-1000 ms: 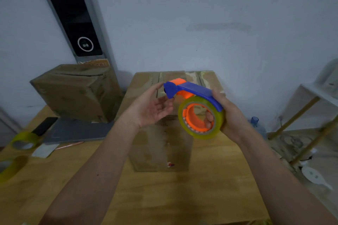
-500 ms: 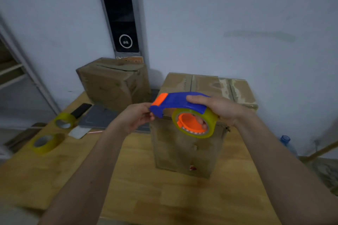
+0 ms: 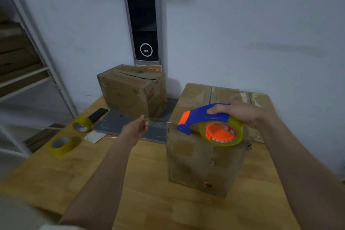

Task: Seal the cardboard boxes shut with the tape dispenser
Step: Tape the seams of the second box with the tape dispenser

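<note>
Tape dispenser [image 3: 211, 123], blue with an orange tip and an orange hub, sits in the right hand [image 3: 237, 113] over the near top edge of the tall cardboard box [image 3: 205, 158]. The fingers of that hand are curled round the blue handle, and some reach into the hub of the yellow tape roll [image 3: 221, 133]. Half a second ago the left hand [image 3: 135, 129] was right at the orange tip; now it has moved off to the left, well apart from the dispenser. Its thumb and fingers pinch the end of a clear tape strip [image 3: 160, 120], which now runs in a thin line from the hand back to the tip. Before, no strip showed between them. The dispenser has stayed at about the same spot over the box. The tall box stands near the right edge of the wooden surface [image 3: 149, 183]. A second cardboard box [image 3: 130, 91] leans at the far edge by the wall, with its top flaps not flat. Two loose yellow tape rolls [image 3: 62, 144] lie near the left edge, beside a dark phone [image 3: 98, 115] and a grey flat pad [image 3: 115, 124].
</note>
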